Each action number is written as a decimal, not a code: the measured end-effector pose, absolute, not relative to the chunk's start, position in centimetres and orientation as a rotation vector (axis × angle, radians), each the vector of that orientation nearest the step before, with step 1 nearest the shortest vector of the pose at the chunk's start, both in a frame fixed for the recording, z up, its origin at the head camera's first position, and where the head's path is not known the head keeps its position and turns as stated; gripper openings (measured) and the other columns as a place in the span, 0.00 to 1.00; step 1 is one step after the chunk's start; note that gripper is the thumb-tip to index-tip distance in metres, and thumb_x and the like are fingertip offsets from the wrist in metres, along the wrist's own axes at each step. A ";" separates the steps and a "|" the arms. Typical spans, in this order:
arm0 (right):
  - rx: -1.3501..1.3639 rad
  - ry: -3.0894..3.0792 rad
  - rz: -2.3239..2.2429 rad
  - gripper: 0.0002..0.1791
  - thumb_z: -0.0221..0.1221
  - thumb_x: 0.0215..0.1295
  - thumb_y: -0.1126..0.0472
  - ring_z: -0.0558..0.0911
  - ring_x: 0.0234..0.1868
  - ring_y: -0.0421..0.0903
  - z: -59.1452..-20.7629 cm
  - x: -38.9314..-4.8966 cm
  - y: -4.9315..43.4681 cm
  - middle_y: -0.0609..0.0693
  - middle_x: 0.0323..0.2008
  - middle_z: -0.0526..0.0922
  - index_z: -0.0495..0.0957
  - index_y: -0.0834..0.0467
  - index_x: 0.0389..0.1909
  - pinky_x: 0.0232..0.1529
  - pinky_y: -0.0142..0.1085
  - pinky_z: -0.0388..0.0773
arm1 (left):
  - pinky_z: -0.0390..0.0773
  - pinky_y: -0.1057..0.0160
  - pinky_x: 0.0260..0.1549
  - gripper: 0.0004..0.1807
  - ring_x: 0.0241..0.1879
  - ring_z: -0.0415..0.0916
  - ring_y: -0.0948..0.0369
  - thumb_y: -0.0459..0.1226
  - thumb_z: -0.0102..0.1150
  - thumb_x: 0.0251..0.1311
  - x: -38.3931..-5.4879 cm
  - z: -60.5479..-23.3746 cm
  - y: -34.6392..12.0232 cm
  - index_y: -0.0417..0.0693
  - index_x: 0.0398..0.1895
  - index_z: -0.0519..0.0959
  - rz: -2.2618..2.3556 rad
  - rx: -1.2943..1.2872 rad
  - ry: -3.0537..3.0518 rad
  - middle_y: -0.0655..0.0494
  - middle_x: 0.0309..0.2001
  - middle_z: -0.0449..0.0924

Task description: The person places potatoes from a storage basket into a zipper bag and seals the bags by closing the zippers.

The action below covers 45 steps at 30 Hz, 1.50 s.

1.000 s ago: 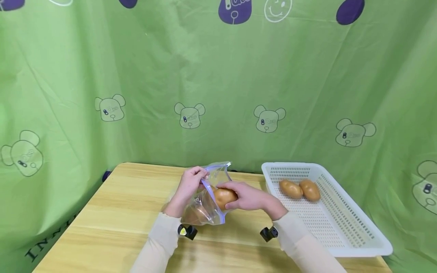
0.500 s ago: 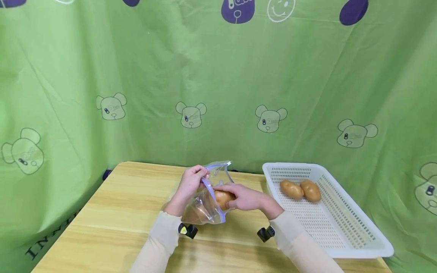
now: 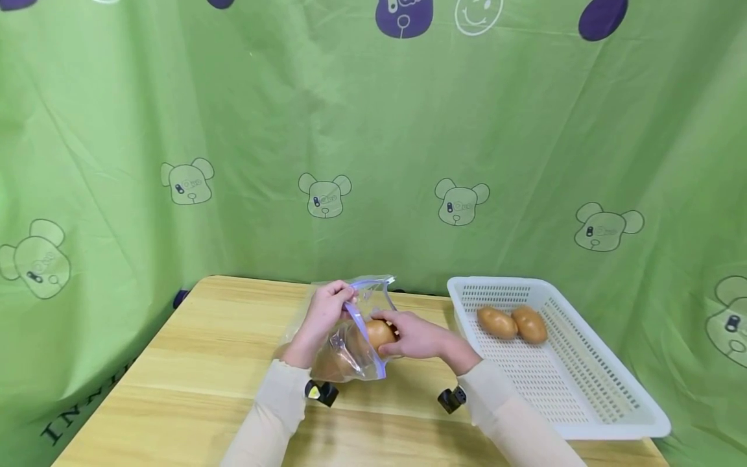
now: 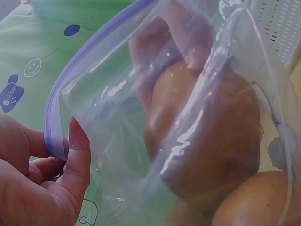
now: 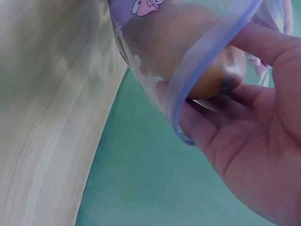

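Observation:
A clear zip bag with a purple-blue zip edge hangs in front of me, mouth facing right. My left hand pinches its rim between thumb and fingers, as the left wrist view shows at the zip strip. With thumb and fingers around it, my right hand holds a smooth brown potato in the bag's mouth; its fingers reach past the rim. The right wrist view shows a dark mark on this potato. Below it, inside the bag, lies another potato, partly out of frame.
To the right stands a white perforated plastic basket with two potatoes near its back left. The wooden table lies under everything. A green printed cloth hangs behind it.
The held potato has gone a little further left into the bag, and my right hand has shifted left with it, its grip loosening slightly. My left hand stays at the rim.

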State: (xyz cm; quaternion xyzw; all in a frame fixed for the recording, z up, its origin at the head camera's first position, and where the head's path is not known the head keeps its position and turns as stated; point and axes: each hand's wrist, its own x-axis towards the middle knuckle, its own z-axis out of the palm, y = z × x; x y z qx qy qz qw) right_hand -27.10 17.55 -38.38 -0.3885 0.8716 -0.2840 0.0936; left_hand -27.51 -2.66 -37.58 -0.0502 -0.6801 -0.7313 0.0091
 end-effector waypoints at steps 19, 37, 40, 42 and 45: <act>-1.112 2.657 -0.816 0.26 0.61 0.56 0.66 0.79 0.49 0.49 -38.9 -27.3 17.3 0.53 0.45 0.79 0.69 0.63 0.57 0.46 0.37 0.79 | 0.80 0.67 0.24 0.10 0.21 0.73 0.65 0.30 0.49 0.66 -27.4 -37.0 -2.3 0.26 0.35 0.75 -2.281 -0.219 -2.110 0.52 0.24 0.74; -1.168 2.801 -0.826 0.17 0.66 0.55 0.67 0.82 0.32 0.44 -38.6 -27.2 17.5 0.53 0.41 0.80 0.79 0.61 0.46 0.31 0.27 0.79 | 0.80 0.69 0.25 0.12 0.22 0.74 0.65 0.31 0.49 0.67 -27.1 -36.7 -2.2 0.24 0.40 0.74 -2.307 -0.232 -2.124 0.51 0.25 0.75; -1.175 2.776 -0.864 0.14 0.64 0.54 0.72 0.83 0.34 0.45 -38.7 -27.3 17.6 0.53 0.39 0.81 0.79 0.61 0.43 0.33 0.27 0.80 | 0.80 0.68 0.25 0.11 0.22 0.74 0.65 0.31 0.49 0.67 -27.1 -36.7 -2.1 0.26 0.37 0.75 -2.321 -0.229 -2.110 0.52 0.25 0.75; -1.175 2.750 -0.891 0.13 0.63 0.55 0.72 0.83 0.35 0.47 -38.6 -27.1 17.8 0.54 0.40 0.80 0.79 0.62 0.42 0.34 0.27 0.80 | 0.80 0.68 0.25 0.10 0.21 0.74 0.64 0.31 0.49 0.66 -27.0 -36.7 -2.1 0.28 0.35 0.75 -2.325 -0.227 -2.100 0.51 0.25 0.75; -1.157 2.697 -0.953 0.12 0.62 0.58 0.71 0.83 0.38 0.47 -38.1 -26.8 18.4 0.54 0.40 0.81 0.79 0.63 0.44 0.37 0.29 0.81 | 0.80 0.68 0.24 0.09 0.21 0.74 0.64 0.30 0.49 0.66 -27.1 -36.8 -2.0 0.30 0.33 0.76 -2.325 -0.225 -2.095 0.51 0.24 0.75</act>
